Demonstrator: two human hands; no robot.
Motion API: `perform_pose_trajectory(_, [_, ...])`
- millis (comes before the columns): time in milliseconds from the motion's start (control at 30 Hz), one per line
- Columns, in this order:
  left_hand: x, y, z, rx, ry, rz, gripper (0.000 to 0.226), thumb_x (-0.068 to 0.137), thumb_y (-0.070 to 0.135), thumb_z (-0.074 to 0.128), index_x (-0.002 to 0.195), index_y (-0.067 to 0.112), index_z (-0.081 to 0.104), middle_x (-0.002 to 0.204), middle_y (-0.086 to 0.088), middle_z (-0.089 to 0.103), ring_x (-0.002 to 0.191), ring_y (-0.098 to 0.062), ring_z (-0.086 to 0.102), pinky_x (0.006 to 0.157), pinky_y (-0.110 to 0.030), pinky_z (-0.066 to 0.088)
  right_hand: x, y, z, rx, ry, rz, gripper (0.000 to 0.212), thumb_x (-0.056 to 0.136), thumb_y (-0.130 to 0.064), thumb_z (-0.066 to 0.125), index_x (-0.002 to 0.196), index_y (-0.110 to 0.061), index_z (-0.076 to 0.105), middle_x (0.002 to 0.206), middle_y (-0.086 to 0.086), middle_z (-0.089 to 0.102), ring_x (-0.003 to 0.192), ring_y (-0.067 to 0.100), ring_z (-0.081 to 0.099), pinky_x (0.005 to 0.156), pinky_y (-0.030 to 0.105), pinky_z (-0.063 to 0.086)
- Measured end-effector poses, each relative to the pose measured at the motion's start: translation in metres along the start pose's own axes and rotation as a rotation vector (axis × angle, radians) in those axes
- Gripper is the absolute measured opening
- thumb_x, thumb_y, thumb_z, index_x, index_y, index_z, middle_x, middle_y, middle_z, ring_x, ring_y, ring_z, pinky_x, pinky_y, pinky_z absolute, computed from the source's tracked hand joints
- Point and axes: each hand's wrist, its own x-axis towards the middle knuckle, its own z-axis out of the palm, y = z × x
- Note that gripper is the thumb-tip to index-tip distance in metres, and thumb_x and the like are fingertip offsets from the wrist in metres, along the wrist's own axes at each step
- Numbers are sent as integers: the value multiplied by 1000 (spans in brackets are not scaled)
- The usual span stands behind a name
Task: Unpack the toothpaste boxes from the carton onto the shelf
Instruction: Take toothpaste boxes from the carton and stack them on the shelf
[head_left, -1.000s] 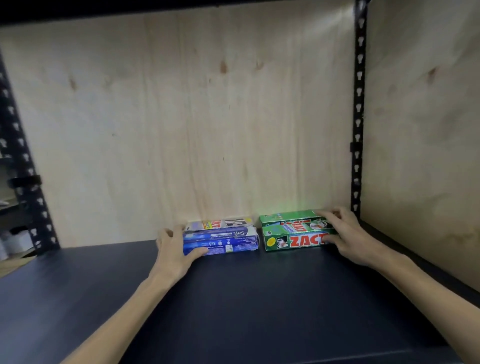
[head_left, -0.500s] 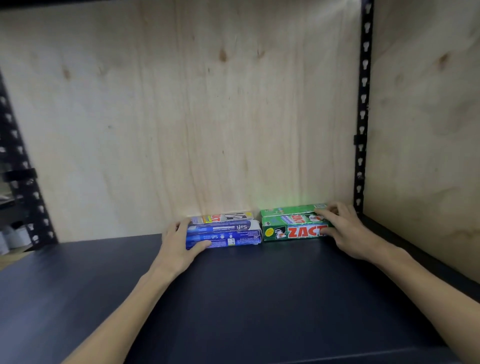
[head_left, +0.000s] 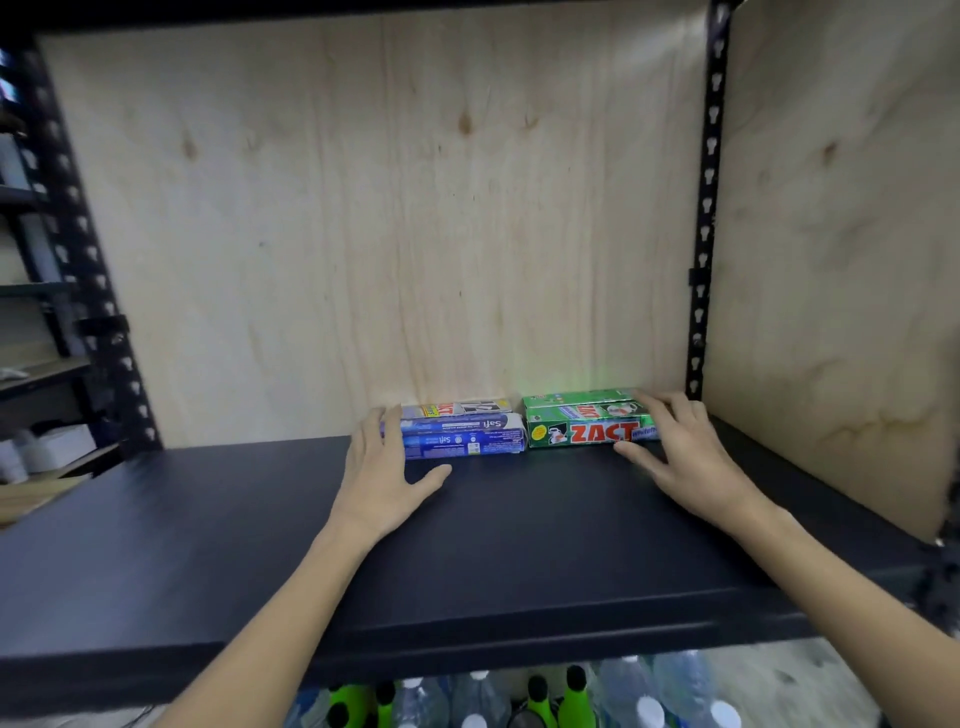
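Toothpaste boxes lie in a row against the plywood back of the dark shelf (head_left: 519, 530). On the left are blue Safi boxes (head_left: 462, 440) with a white and red box (head_left: 457, 409) behind them. To their right sit green ZACT boxes (head_left: 587, 425). My left hand (head_left: 382, 470) rests flat on the shelf, its fingertips against the left end of the blue boxes and its thumb on the shelf. My right hand (head_left: 680, 452) is spread over the right end of the green boxes, thumb just in front of them. The carton is out of view.
Black perforated uprights (head_left: 706, 208) stand at the back right and along the left side (head_left: 88, 270). A plywood panel (head_left: 831, 260) closes the right side. Below the shelf's front edge stand several clear water bottles (head_left: 649, 696) and green spray bottles (head_left: 574, 696).
My view has pulled back, so the shelf's front edge and the bottles below now show. My left thumb has come off the front of the blue boxes onto the shelf.
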Motion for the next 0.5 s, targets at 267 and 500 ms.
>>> perform_pose_trajectory(267, [-64, 30, -42, 5, -93, 50, 82, 94, 55, 57, 156, 12, 24, 153, -6, 32, 138, -25, 32, 112, -38, 34, -58, -59, -26, 68, 40, -61, 79, 89, -64, 47, 149, -13, 41, 124, 6, 50, 114, 24, 44, 104, 41, 41])
perform_pose_trajectory(500, [-190, 57, -61, -196, 234, 138, 49, 94, 35, 64, 139, 24, 50, 148, 3, 39, 140, -16, 33, 119, -38, 25, -171, -158, -5, 421, 259, -30, 49, 93, -28, 69, 139, -19, 53, 108, -4, 46, 108, 6, 43, 98, 15, 33])
